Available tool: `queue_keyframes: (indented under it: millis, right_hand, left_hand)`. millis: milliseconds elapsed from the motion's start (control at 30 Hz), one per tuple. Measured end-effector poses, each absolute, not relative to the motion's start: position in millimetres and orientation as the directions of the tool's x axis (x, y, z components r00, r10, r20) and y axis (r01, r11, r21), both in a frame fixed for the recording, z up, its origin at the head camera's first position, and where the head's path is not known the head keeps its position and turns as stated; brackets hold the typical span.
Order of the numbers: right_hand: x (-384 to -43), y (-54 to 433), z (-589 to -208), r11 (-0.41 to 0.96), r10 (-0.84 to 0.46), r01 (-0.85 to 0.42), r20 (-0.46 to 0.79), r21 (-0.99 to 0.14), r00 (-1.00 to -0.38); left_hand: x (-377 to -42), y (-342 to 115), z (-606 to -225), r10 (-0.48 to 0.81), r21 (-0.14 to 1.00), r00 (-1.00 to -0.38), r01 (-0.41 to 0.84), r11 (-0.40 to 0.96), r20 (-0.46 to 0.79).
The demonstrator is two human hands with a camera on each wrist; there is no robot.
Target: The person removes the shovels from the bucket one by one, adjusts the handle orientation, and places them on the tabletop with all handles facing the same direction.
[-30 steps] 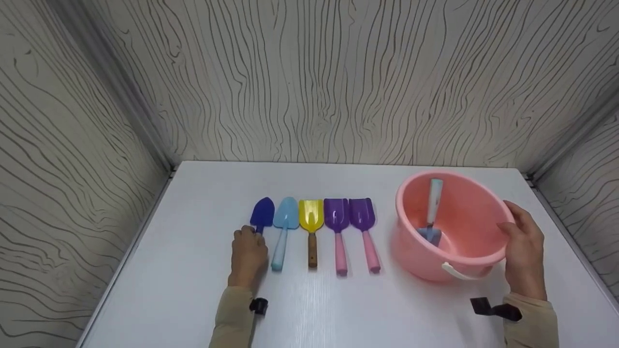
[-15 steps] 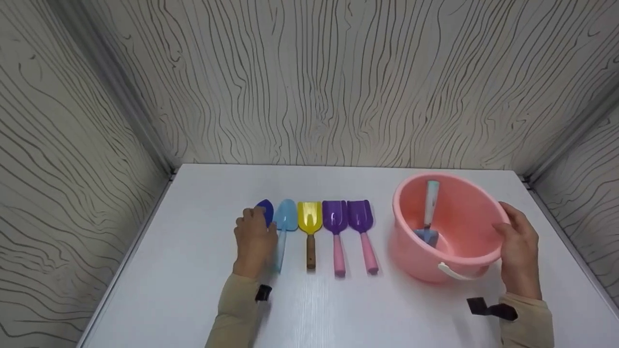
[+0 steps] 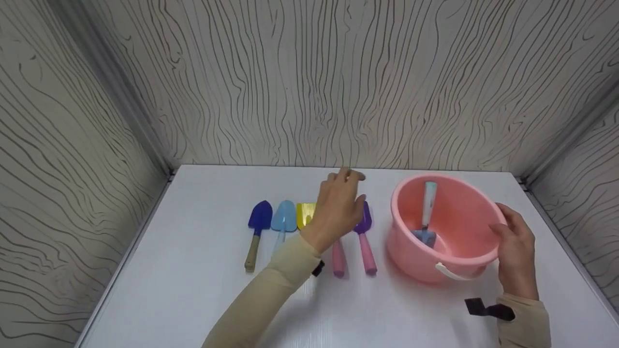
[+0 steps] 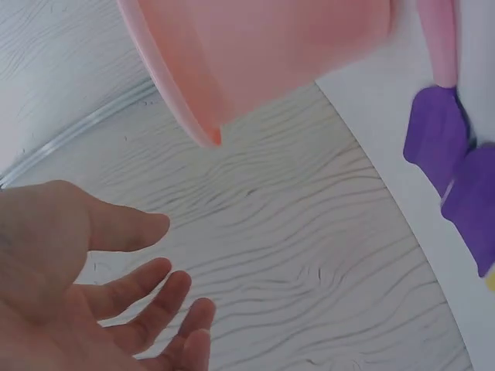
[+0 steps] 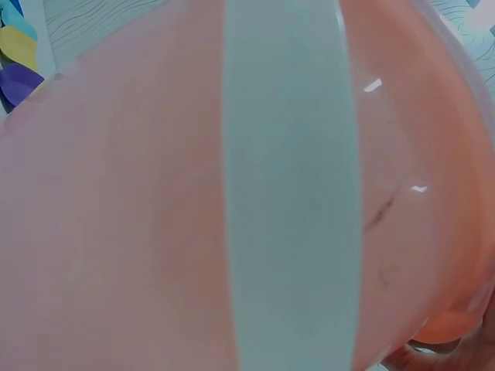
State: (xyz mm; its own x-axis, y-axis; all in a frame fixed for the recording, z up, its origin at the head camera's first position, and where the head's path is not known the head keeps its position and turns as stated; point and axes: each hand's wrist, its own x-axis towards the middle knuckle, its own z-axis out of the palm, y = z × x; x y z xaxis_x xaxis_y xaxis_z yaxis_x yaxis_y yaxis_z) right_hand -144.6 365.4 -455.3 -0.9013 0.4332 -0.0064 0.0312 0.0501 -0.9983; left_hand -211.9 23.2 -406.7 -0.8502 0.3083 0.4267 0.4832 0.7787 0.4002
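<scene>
My left hand [image 3: 336, 208] hovers over the row of small shovels with nothing in its grasp. Its fingers [image 4: 155, 309] are loosely bent and the thumb stands apart. Under it, the yellow shovel [image 3: 305, 212] and a purple shovel with a pink handle [image 3: 338, 261] are partly hidden. Another purple shovel [image 3: 366, 217] lies just right of them. At the right, my right hand [image 3: 518, 249] grips the rim of a pink bucket [image 3: 420, 266], thumb inside. A small tool with a whitish handle [image 3: 428, 205] and a blue-grey head leans inside the bucket.
Left of the hand lie a dark blue trowel [image 3: 261, 215] with a tan handle and a light blue trowel [image 3: 285, 217], partly behind the sleeve. The white table [image 3: 159, 290] meets wood-grain panels [image 3: 309, 87] at the back and sides. The bucket's white handle [image 3: 454, 274] hangs in front.
My left hand has left the dark blue trowel and moved right, up over the yellow and purple shovels. The dark blue trowel stays lying in the row. The right hand keeps its grip on the bucket.
</scene>
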Motion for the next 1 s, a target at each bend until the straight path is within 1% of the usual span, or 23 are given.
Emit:
queue_keyframes:
  millis: [133,200,333,467,567,700,867,1000]
  right_hand:
    - [-143.7,366.9,-455.8,0.053,0.424,0.008,0.015,-0.999,-0.905]
    - [-143.8,367.2,-456.5,0.049,0.42,-0.014,0.033,-0.999,-0.907]
    - [-143.4,367.9,-457.6,0.032,0.421,-0.033,0.043,-0.999,-0.906]
    - [-142.3,368.4,-457.9,0.037,0.419,-0.012,0.026,-0.999,-0.908]
    - [-142.0,368.1,-457.9,0.04,0.411,0.001,0.016,-0.999,-0.912]
    - [-142.3,367.4,-457.4,0.04,0.409,0.005,0.012,-0.999,-0.912]
    - [-143.8,366.8,-457.0,0.056,0.401,0.006,0.017,-0.998,-0.916]
    - [-144.3,367.2,-456.8,0.054,0.405,0.021,0.002,-0.998,-0.914]
  left_hand:
    - [-217.9,57.0,-398.9,0.429,0.298,-0.779,0.589,0.752,0.458]
    - [-219.5,72.5,-398.7,0.477,0.257,-0.753,0.622,0.739,0.453]
    - [-220.1,104.4,-401.5,0.533,0.199,-0.748,0.636,0.746,0.396]
    - [-221.4,130.3,-405.8,0.569,0.148,-0.75,0.639,0.755,0.338]
    - [-223.0,142.6,-409.0,0.601,0.137,-0.743,0.655,0.743,0.294]
    - [-227.1,154.0,-412.5,0.651,0.107,-0.71,0.694,0.712,0.268]
    - [-234.2,163.9,-415.8,0.712,-0.075,-0.646,0.724,0.686,0.276]
    - [-236.9,167.4,-417.4,0.763,-0.154,-0.601,0.752,0.641,0.24]
